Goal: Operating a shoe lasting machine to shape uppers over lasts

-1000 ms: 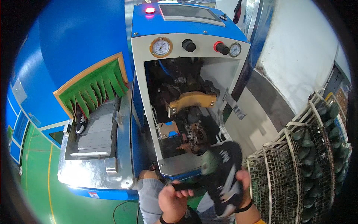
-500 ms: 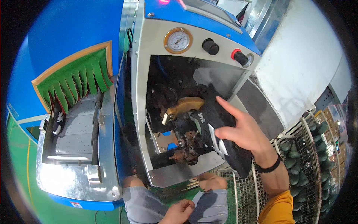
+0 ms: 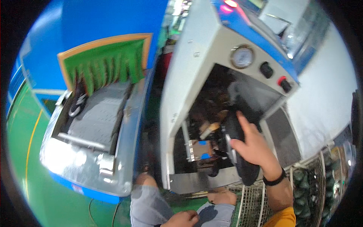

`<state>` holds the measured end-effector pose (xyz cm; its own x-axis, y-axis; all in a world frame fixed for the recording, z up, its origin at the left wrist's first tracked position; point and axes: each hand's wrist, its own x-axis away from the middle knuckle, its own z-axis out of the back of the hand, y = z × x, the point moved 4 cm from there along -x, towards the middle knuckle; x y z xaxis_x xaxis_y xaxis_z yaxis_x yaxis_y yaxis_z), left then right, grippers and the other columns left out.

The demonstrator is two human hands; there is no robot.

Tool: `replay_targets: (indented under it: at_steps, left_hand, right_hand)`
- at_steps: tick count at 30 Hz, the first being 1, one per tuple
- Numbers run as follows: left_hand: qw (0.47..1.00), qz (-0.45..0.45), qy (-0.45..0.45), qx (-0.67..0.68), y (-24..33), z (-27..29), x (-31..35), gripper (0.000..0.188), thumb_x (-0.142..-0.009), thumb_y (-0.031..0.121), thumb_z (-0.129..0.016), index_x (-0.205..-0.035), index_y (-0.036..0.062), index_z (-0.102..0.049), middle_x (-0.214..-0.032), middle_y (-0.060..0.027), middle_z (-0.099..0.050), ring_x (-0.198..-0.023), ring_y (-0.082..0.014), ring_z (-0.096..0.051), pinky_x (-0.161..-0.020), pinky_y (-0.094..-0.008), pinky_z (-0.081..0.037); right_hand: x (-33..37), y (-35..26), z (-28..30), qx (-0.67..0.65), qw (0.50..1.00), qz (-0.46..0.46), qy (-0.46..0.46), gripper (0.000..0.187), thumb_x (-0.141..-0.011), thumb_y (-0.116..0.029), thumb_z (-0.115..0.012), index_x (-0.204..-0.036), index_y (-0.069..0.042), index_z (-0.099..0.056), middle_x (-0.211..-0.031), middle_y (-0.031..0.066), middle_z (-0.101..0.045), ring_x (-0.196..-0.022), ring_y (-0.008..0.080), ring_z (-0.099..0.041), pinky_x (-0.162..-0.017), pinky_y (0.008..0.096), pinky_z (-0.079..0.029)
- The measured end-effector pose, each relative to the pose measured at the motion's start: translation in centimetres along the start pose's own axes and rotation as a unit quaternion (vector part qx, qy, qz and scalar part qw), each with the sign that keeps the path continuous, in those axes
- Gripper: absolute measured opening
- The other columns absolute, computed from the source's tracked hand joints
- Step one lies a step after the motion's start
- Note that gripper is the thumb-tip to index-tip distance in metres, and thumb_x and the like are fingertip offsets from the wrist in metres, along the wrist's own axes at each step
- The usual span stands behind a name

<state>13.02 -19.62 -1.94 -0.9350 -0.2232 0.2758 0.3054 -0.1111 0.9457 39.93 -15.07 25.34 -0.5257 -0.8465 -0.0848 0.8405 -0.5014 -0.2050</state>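
Observation:
My right hand (image 3: pixel 255 149) grips a black shoe (image 3: pixel 247 172) with pale markings on its side, thumb across it and index finger stretched along it. The shoe stands tilted in the front opening of a grey and blue machine (image 3: pixel 189 72), with part of it inside. Beside the shoe, within the dark opening, are a tan curved piece (image 3: pixel 210 130) and a metal bracket (image 3: pixel 198 149); motion blur softens them. Low at the front, my left hand (image 3: pixel 183 218) lies curled over my lap, with nothing visible in it.
Left of the machine, a conveyor (image 3: pixel 100 115) runs out from under a green strip curtain (image 3: pixel 106 62); another black shoe (image 3: pixel 78 102) lies on it. A wire rack (image 3: pixel 251 200) and dark green shoe lasts (image 3: pixel 301 183) stand at the right. The machine carries a gauge (image 3: pixel 242 56) and knobs (image 3: pixel 266 70).
The view has swung left, so the machine and conveyor sit further right in the picture. My right hand still grips the shoe at the opening; my left hand stays curled at my lap.

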Motion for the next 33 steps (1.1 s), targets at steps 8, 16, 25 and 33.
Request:
replay_targets:
  at_steps: [8,16,25,33]
  left_hand:
    - [0.992,-0.029,-0.117,-0.033,2.9,-1.6,-0.3,0.041,-0.103,0.036,-0.048,-0.118,0.0012,-0.063,-0.108,-0.0209,-0.069,-0.100,-0.0431,-0.066,-0.087,-0.0504,-0.051]
    - [0.991,-0.136,0.011,-0.013,8.5,0.9,0.9,0.030,-0.101,0.027,-0.052,-0.105,-0.0007,-0.064,-0.096,-0.0197,-0.067,-0.090,-0.0415,-0.066,-0.077,-0.0481,-0.051]
    - [0.793,-0.450,0.364,-0.190,27.7,12.4,-3.5,0.032,-0.090,0.016,-0.065,-0.118,0.0028,-0.059,-0.105,-0.0188,-0.058,-0.099,-0.0397,-0.059,-0.086,-0.0459,-0.050]
    - [0.816,-0.264,0.320,-0.403,34.4,10.2,-15.7,0.042,-0.088,0.043,-0.067,-0.099,0.0028,-0.074,-0.091,-0.0160,-0.072,-0.084,-0.0339,-0.072,-0.073,-0.0426,-0.058]
  right_hand:
    - [2.5,0.4,-0.5,-0.070,0.983,0.071,0.151,0.086,-0.081,-0.014,-0.070,-0.159,-0.015,-0.033,-0.117,0.0273,-0.056,-0.107,0.0469,-0.060,-0.091,0.0482,-0.049]
    - [4.0,-0.6,0.0,-0.076,0.974,0.036,0.210,0.081,-0.084,-0.012,-0.068,-0.157,-0.015,-0.033,-0.121,0.0284,-0.056,-0.105,0.0507,-0.059,-0.089,0.0537,-0.049]
    - [7.7,1.7,-1.3,-0.153,0.967,-0.005,0.206,0.106,-0.076,-0.029,-0.084,-0.157,0.002,-0.023,-0.134,0.0355,-0.056,-0.123,0.0481,-0.058,-0.099,0.0468,-0.049]
    - [8.0,0.6,-0.9,-0.175,0.950,-0.017,0.257,0.088,-0.074,-0.033,-0.086,-0.144,0.001,-0.044,-0.124,0.0219,-0.067,-0.116,0.0375,-0.064,-0.093,0.0421,-0.051]
